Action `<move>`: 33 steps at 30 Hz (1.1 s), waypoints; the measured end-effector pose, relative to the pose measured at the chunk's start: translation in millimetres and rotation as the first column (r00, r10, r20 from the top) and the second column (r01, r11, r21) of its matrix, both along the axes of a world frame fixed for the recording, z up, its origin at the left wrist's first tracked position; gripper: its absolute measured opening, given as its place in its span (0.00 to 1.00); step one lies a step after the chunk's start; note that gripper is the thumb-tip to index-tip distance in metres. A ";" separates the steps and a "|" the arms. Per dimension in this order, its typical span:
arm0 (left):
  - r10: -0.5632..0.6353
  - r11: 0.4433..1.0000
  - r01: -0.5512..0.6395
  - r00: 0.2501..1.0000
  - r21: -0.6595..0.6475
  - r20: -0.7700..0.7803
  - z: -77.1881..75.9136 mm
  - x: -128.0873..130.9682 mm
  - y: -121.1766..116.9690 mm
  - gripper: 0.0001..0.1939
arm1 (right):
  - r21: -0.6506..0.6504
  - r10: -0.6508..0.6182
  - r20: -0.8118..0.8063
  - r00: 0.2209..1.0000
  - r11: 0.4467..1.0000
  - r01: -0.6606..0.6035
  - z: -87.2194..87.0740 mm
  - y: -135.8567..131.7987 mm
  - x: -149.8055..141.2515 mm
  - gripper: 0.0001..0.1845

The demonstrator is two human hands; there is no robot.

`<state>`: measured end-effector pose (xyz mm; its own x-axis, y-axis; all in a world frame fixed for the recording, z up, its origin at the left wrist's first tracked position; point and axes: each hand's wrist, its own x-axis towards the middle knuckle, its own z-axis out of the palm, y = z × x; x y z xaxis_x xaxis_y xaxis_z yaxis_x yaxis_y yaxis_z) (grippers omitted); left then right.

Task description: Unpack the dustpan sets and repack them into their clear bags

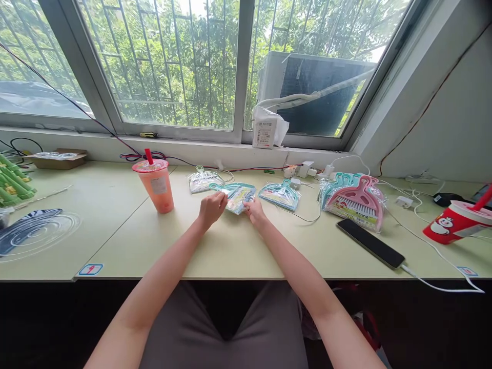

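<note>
A turquoise dustpan and brush set [239,197] in clear plastic wrap lies on the table in front of me, its handle pointing left. My left hand [212,209] is closed in a fist at its left side, with a whitish bit of the wrap at the fingertips. The fingers of my right hand [254,210] pinch its lower right edge. Behind my left hand lies a wrapped set with a pale green handle [203,179]. Another turquoise wrapped set [280,195] rests just right of my right hand.
To the right are stacked wrapped sets with a pink dustpan [355,200] in front, a charging phone [371,243] and a red cup [457,221]. A pink drink cup [155,184] stands left. Cables and plugs [303,170] run along the back below the window.
</note>
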<state>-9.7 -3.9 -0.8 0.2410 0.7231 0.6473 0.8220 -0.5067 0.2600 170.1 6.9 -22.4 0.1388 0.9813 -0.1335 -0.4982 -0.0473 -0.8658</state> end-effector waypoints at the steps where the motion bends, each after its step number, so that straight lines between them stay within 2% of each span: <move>1: 0.057 0.998 -0.056 0.997 -0.027 0.060 0.0 -1.4 2.2 0.23 | 0.028 -0.019 -0.027 0.999 0.999 0.019 1.1 0.2 1.6 0.21; 3: 0.099 0.990 -0.078 0.978 -0.118 0.184 -0.6 -2.7 6.6 0.26 | 0.090 -0.022 -0.073 0.997 0.996 0.029 3.1 1.0 4.6 0.23; 4: 0.081 0.983 -0.035 0.964 -0.179 0.255 -1.4 -2.6 8.9 0.28 | 0.125 -0.010 -0.084 0.996 0.992 0.020 3.7 1.5 5.8 0.24; 6: 0.016 0.945 0.128 0.901 -0.300 0.433 -3.7 -1.8 13.7 0.33 | 0.193 0.024 -0.081 0.996 0.981 -0.008 3.8 2.5 7.3 0.27; 8: 0.015 0.869 0.302 0.776 -0.392 0.631 -6.2 -0.7 18.6 0.37 | 0.234 0.031 -0.071 0.997 0.972 -0.014 2.8 3.3 7.4 0.30; 10: 0.093 0.784 0.427 0.637 -0.451 0.766 -7.8 -0.3 22.9 0.36 | 0.242 0.024 -0.068 0.997 0.970 -0.007 1.5 3.5 6.5 0.31; 12: 0.168 0.704 0.520 0.540 -0.484 0.825 -8.5 -0.6 25.8 0.32 | 0.245 0.023 -0.062 0.998 0.969 -0.007 0.6 3.1 4.9 0.31; 14: 0.180 0.653 0.598 0.474 -0.465 0.862 -9.2 -1.2 27.3 0.27 | 0.252 0.045 -0.044 0.998 0.967 -0.032 0.3 2.3 2.5 0.31; 16: 0.162 0.650 0.643 0.404 -0.405 0.900 -10.9 -2.2 28.2 0.22 | 0.242 0.075 -0.021 0.997 0.968 -0.068 0.3 1.8 -0.9 0.30; 18: 0.164 0.676 0.644 0.343 -0.359 0.925 -13.2 -3.6 29.4 0.17 | 0.202 0.102 0.009 0.995 0.974 -0.101 0.0 2.0 -5.1 0.27; 21: 0.211 0.708 0.612 0.294 -0.353 0.932 -16.5 -6.8 32.4 0.15 | 0.111 0.098 0.088 0.991 0.988 -0.108 -1.6 3.5 -10.1 0.20; 23: 0.220 0.724 0.599 0.270 -0.342 0.937 -17.8 -9.0 34.5 0.16 | 0.057 0.029 0.151 0.988 0.998 -0.038 -3.4 4.8 -10.1 0.21; 25: 0.216 0.737 0.592 0.249 -0.324 0.944 -18.3 -10.6 35.9 0.19 | 0.035 -0.090 0.236 0.968 0.996 0.084 -4.8 5.7 -6.0 0.27; 27: 0.210 0.744 0.589 0.239 -0.314 0.948 -18.4 -11.7 36.3 0.23 | 0.065 -0.217 0.356 0.909 0.976 0.208 -4.4 5.7 1.2 0.33; 29: 0.201 0.745 0.591 0.242 -0.309 0.949 -18.3 -12.2 35.9 0.28 | 0.171 -0.327 0.496 0.805 0.945 0.279 -1.8 4.8 9.2 0.33; 31: 0.181 0.744 0.596 0.254 -0.301 0.950 -18.1 -12.3 35.2 0.32 | 0.329 -0.411 0.610 0.677 0.909 0.256 2.3 3.7 15.1 0.30; 33: 0.157 0.745 0.602 0.264 -0.289 0.952 -17.6 -12.0 34.3 0.35 | 0.438 -0.433 0.692 0.577 0.888 0.141 5.6 3.0 17.5 0.24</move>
